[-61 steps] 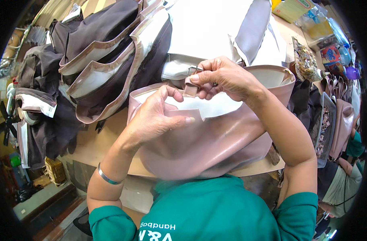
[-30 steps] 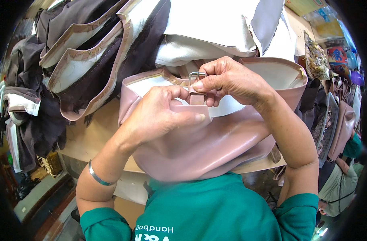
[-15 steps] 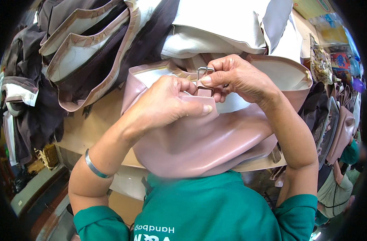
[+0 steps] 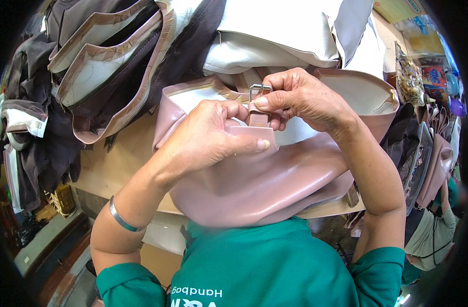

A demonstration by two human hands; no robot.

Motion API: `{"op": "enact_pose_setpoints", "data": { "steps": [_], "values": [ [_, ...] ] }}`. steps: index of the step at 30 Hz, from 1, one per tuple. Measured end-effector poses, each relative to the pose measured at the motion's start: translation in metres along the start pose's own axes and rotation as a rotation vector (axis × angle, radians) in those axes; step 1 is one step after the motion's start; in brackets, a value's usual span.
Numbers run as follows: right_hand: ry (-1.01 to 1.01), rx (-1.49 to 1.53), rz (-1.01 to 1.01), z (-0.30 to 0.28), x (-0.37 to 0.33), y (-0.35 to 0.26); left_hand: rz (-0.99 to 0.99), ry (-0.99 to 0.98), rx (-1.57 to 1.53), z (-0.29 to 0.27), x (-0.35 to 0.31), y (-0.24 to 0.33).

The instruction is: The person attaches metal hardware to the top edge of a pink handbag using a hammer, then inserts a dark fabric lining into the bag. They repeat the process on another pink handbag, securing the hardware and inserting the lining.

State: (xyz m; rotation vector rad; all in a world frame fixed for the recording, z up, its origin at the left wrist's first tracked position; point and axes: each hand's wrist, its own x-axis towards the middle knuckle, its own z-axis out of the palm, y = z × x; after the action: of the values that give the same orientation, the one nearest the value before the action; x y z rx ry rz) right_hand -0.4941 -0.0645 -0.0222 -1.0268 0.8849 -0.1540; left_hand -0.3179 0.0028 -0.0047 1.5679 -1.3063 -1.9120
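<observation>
A glossy dusty-pink leather bag body (image 4: 275, 179) with a pale lining lies across the table edge in front of me. My left hand (image 4: 213, 128) grips its upper edge, thumb on the outside and fingers behind. My right hand (image 4: 300, 100) pinches a short pink strap tab (image 4: 258, 118) between thumb and fingers. At the tab's upper end a silver metal buckle (image 4: 259, 91) stands just above my right thumb. The tab's lower end meets the bag's edge beside my left fingers; how it is joined there cannot be made out.
White bag pieces (image 4: 275, 36) are heaped behind the bag. Dark bag panels with pink edging (image 4: 111, 77) lie at the left on the tan tabletop (image 4: 126, 158). More bags hang at the right (image 4: 433, 174), near another person's light-clothed body (image 4: 433, 240).
My left hand has shifted slightly left and down, and more of the strap tab shows between my hands. The buckle has moved a little left with my right hand.
</observation>
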Motion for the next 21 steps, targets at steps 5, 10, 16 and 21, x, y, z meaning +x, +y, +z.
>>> {"op": "enact_pose_setpoints", "data": {
  "steps": [5,10,16,21],
  "values": [
    [-0.009,0.006,-0.019,0.0002,-0.0012,-0.0003,-0.003,0.010,0.007,0.0005,-0.0012,-0.0005],
    [-0.011,-0.019,-0.026,0.0013,-0.0028,-0.0017,-0.015,0.021,-0.008,0.0009,-0.0001,-0.0037],
    [-0.024,-0.022,-0.036,0.0000,-0.0023,0.0001,-0.001,0.023,0.021,0.0010,0.0003,-0.0043],
    [-0.030,-0.010,-0.036,-0.0001,-0.0032,-0.0004,0.004,0.028,0.047,0.0013,0.0002,-0.0040]
  ]
}}
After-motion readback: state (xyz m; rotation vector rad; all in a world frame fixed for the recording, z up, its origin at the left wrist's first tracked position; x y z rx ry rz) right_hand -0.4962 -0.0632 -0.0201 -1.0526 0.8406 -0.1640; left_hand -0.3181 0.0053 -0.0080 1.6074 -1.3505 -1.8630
